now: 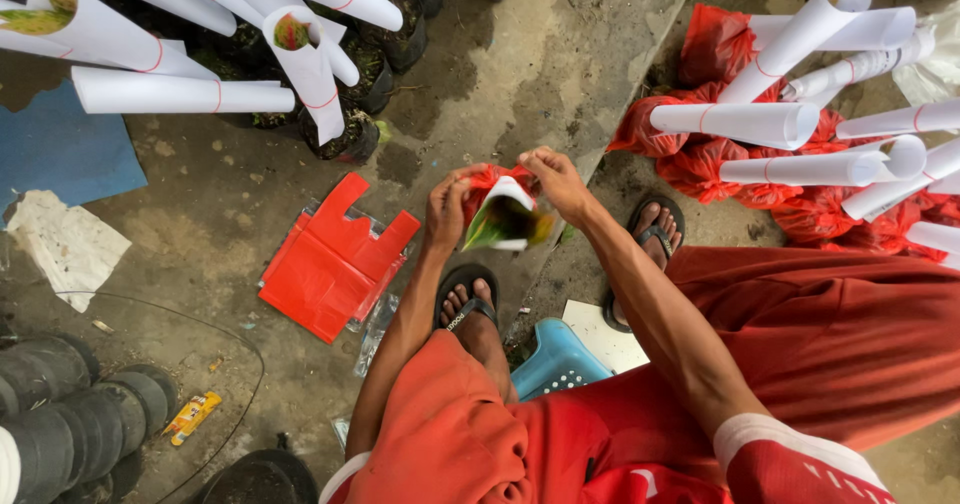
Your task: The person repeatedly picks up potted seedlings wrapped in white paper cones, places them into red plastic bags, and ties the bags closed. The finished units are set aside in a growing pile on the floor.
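Red flat plastic bags [330,264] lie stacked on the concrete floor [240,194], left of the left hand [447,209]. Both hands pinch a white paper-wrapped seedling in a red plastic bag [505,214] above the feet; the right hand [558,182] grips its top edge.

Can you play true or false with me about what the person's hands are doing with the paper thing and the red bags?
1. Both hands hold one paper-wrapped plant. True: the left hand and right hand grip the white paper cone with its red bag.
2. The flat red bags lie on the ground to the person's left. True.
3. The person is barefoot. False: black sandals are on the feet.
4. The finished cones at right stand in blue bags. False: their bags are red.
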